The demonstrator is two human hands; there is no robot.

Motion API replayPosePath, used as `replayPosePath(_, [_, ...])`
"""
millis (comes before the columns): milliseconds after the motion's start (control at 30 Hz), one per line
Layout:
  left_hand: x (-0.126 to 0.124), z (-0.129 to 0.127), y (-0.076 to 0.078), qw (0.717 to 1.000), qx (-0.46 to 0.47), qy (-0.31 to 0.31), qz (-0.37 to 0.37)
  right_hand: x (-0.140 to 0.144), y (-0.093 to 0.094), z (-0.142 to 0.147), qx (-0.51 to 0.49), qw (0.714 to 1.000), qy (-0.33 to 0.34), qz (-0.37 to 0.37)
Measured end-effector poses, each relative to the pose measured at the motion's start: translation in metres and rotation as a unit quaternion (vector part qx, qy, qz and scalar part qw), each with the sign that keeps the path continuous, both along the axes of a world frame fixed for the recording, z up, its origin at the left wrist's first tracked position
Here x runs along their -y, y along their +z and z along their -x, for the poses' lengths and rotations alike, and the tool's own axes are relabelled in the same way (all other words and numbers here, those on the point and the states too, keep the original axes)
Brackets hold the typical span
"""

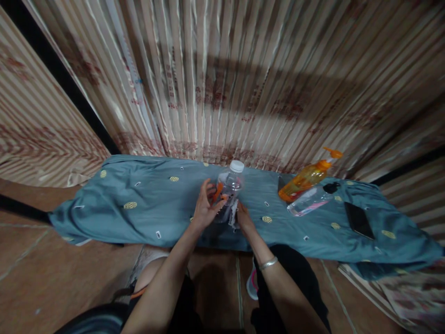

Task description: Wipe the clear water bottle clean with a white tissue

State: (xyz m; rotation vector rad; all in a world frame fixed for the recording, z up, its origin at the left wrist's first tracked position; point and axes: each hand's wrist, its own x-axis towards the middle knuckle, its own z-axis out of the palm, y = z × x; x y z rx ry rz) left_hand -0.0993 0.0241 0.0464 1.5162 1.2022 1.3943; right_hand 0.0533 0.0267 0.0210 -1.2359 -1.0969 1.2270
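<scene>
A clear plastic bottle with a white cap [237,166] stands at the middle of the cloth-covered bench, between my hands. To its left, my left hand [206,204] has its thumb and fingers spread in a loose curve, the thumb tip by the bottle. A small orange strip [218,190] shows between those fingers and the bottle; its kind is unclear. My right hand [244,217], low on the bottle's right side, has its fingers closed on a crumpled whitish piece of film [234,215]. Blur hides the fingertips and the bottle's lower part.
To the right are an orange pump bottle [305,180], tilted in view, and a clear bottle with a black top [310,199]. A black phone [359,220] lies farther right. A teal patterned cloth [149,218] covers the bench. Behind it hangs a striped curtain [222,83].
</scene>
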Motion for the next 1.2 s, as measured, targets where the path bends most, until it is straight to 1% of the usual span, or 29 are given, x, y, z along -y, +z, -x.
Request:
replayPosePath(67, [0.001,0.000,0.002,1.000,0.000,-0.009,-0.012,0.001,0.014,0.000,-0.001,1.000,-0.009,-0.010])
replayPosePath(133, [0.003,0.000,0.005,1.000,-0.020,-0.001,-0.012,-0.004,0.040,0.001,-0.014,0.999,-0.003,-0.048])
replayPosePath(233, [0.006,-0.002,0.008,0.999,-0.029,0.026,0.017,-0.022,0.082,0.003,-0.041,0.992,0.032,-0.111])
replayPosePath(300, [0.007,-0.004,0.007,0.999,-0.032,0.018,0.027,-0.037,0.101,0.005,-0.055,0.990,0.038,-0.127])
replayPosePath(333, [0.007,-0.004,0.005,0.999,-0.036,0.007,0.028,-0.044,0.106,0.006,-0.064,0.989,0.033,-0.129])
replayPosePath(400, [0.006,-0.004,-0.001,0.999,-0.036,-0.012,0.022,-0.054,0.105,0.008,-0.084,0.989,0.024,-0.116])
replayPosePath(467, [0.004,-0.002,-0.008,1.000,-0.023,-0.014,0.014,-0.057,0.092,0.013,-0.096,0.991,0.028,-0.088])
replayPosePath(567, [0.002,0.003,-0.013,1.000,-0.020,0.013,0.011,-0.043,0.056,0.025,-0.096,0.993,0.039,-0.051])
replayPosePath(667, [0.000,0.010,-0.010,0.998,-0.049,0.046,0.018,-0.017,0.016,0.035,-0.082,0.995,0.046,-0.023])
replayPosePath(733, [0.000,0.012,-0.005,0.997,-0.041,0.055,0.028,0.000,-0.002,0.037,-0.070,0.996,0.048,-0.005])
replayPosePath(767, [0.001,0.013,-0.003,0.998,-0.022,0.053,0.034,0.005,-0.007,0.036,-0.065,0.997,0.046,0.002])
replayPosePath(800, [0.002,0.014,-0.001,0.998,-0.003,0.045,0.039,0.008,-0.007,0.034,-0.060,0.997,0.042,0.008])
replayPosePath(833, [0.003,0.014,0.001,0.998,0.010,0.034,0.044,0.008,-0.003,0.030,-0.056,0.998,0.034,0.009])
replayPosePath(867, [0.004,0.014,0.002,0.999,0.015,0.021,0.048,0.006,0.004,0.026,-0.052,0.998,0.025,0.001])
replayPosePath(900, [0.006,0.014,0.004,0.999,0.011,0.007,0.052,0.001,0.016,0.021,-0.052,0.998,0.016,-0.014])
replayPosePath(967, [0.010,0.012,0.006,0.998,-0.002,-0.016,0.057,-0.015,0.045,0.012,-0.059,0.996,0.004,-0.059])
replayPosePath(1033, [0.013,0.009,0.007,0.998,-0.005,-0.036,0.052,-0.033,0.074,0.006,-0.070,0.993,0.012,-0.094])
replayPosePath(1067, [0.014,0.007,0.007,0.998,-0.007,-0.042,0.048,-0.042,0.084,0.005,-0.072,0.992,0.025,-0.099])
replayPosePath(1100, [0.015,0.005,0.006,0.998,-0.009,-0.044,0.043,-0.049,0.090,0.006,-0.073,0.992,0.043,-0.093])
replayPosePath(1133, [0.015,0.003,0.005,0.998,-0.010,-0.041,0.041,-0.055,0.092,0.009,-0.074,0.992,0.063,-0.082])
replayPosePath(1167, [0.015,0.001,0.004,0.999,-0.010,-0.033,0.039,-0.058,0.088,0.013,-0.074,0.992,0.078,-0.067])
replayPosePath(1200, [0.014,0.000,0.002,0.999,-0.006,-0.023,0.038,-0.058,0.080,0.018,-0.074,0.992,0.085,-0.053])
